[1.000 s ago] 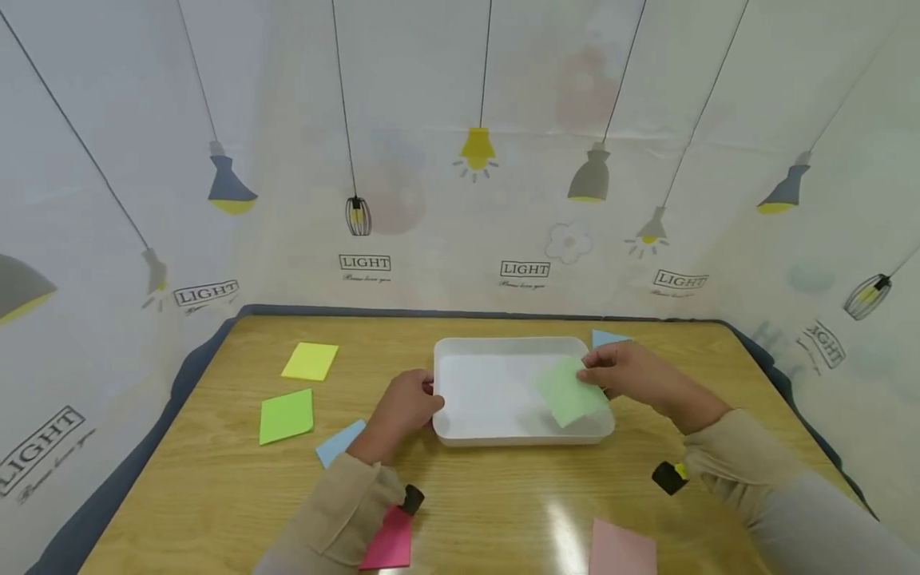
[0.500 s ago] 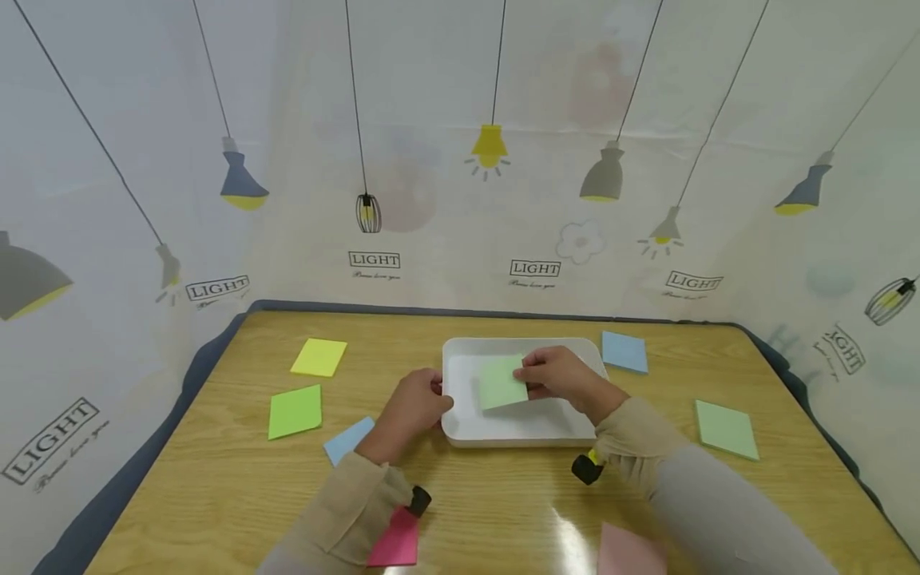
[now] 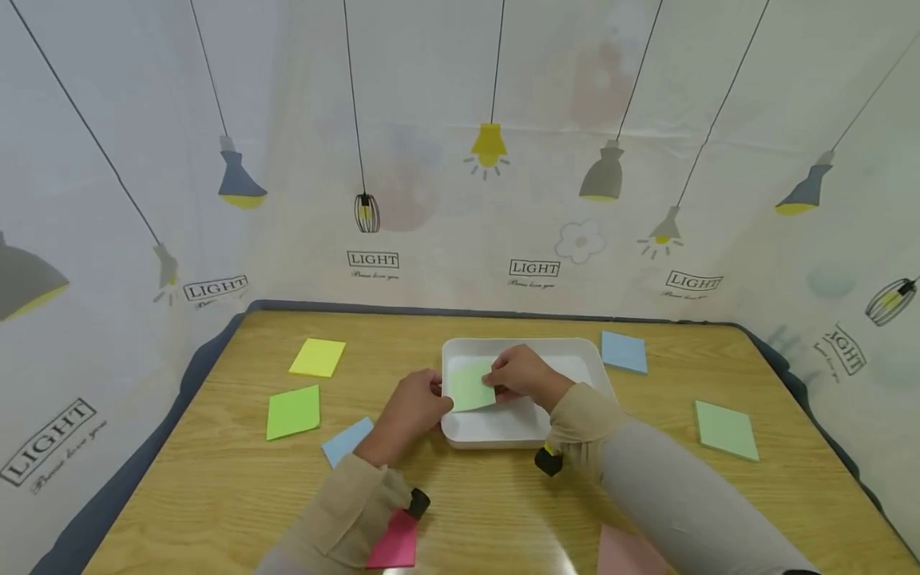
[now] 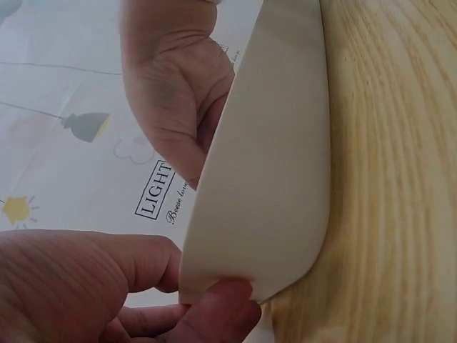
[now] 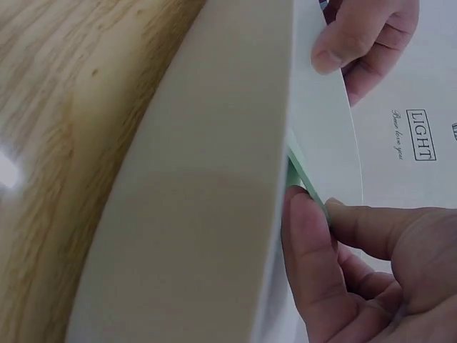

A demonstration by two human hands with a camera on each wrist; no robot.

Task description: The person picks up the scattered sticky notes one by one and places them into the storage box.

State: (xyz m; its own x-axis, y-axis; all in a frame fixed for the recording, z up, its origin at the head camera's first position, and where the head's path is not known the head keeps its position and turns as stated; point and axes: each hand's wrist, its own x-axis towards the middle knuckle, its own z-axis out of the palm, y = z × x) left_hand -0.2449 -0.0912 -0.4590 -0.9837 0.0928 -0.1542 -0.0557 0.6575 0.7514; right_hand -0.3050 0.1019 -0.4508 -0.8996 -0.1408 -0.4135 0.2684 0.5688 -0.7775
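Note:
A white rectangular tray point(image 3: 553, 431) stands on the wooden table. My left hand point(image 3: 413, 407) grips its left wall, thumb inside the rim and fingers outside; the left wrist view shows the pinch on the tray wall point(image 4: 264, 157). Inside the tray, at its left end, my right hand point(image 3: 525, 374) pinches a pale green sticky note pad point(image 3: 470, 388) by its right edge. In the right wrist view the pad point(image 5: 307, 175) appears edge-on between thumb and fingers, tilted, partly hidden by the tray wall. Whether it touches the tray floor I cannot tell.
Left of the tray lie a yellow pad point(image 3: 318, 357), a bright green pad point(image 3: 293, 412) and a blue pad point(image 3: 346, 441). A magenta pad point(image 3: 395, 543) and a pink pad point(image 3: 625, 551) lie in front. On the right are a blue pad point(image 3: 624, 352) and a pale green pad point(image 3: 726, 430).
My right hand has carried the pale green pad leftward across the tray, from its right end to its left end. My left hand has kept its grip on the tray's left wall.

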